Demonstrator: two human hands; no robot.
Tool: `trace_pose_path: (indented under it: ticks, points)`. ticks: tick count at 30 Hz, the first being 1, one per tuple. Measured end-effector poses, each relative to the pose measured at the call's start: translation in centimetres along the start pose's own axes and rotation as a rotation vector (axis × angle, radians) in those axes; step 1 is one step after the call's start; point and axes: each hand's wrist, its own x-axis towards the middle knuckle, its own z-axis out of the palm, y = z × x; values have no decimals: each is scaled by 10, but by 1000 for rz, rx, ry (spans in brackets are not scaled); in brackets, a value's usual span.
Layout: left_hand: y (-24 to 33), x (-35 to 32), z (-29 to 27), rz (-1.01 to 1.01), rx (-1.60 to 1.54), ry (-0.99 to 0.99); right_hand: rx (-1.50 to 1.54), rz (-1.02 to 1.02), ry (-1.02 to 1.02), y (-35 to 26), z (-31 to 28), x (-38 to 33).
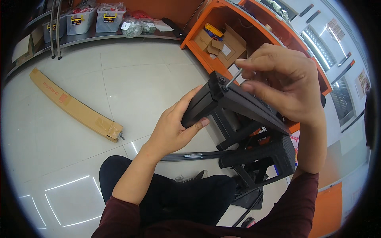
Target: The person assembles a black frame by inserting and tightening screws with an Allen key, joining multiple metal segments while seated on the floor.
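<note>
Here, left hand point(170, 126) clasps black frame point(243, 111) beneath right hand point(287, 81), which pinches a rod point(234, 79).

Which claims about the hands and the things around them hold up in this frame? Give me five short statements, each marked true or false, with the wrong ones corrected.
1. The left hand grips the black frame. True.
2. The right hand is empty. False: it pinches a thin metal rod.
3. The rod's lower end is at a screw on the frame. True.
4. The clear bins stand on the floor. False: they stand on a dark shelf.
5. The long carton lies on the floor, left of the hands. True.
</note>
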Motion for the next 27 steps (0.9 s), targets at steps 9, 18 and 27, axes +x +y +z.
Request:
trace_pose_path:
  ticks: [9, 18, 27]
  points:
    - [2, 0, 0, -17, -22, -12, -165, -106, -101, 4, -8, 9]
    - [2, -1, -2, -13, -7, -13, 109, 132, 6, -7, 0, 4]
    - [3, 0, -2, -28, -20, -6, -41, 137, -15, 3, 0, 3]
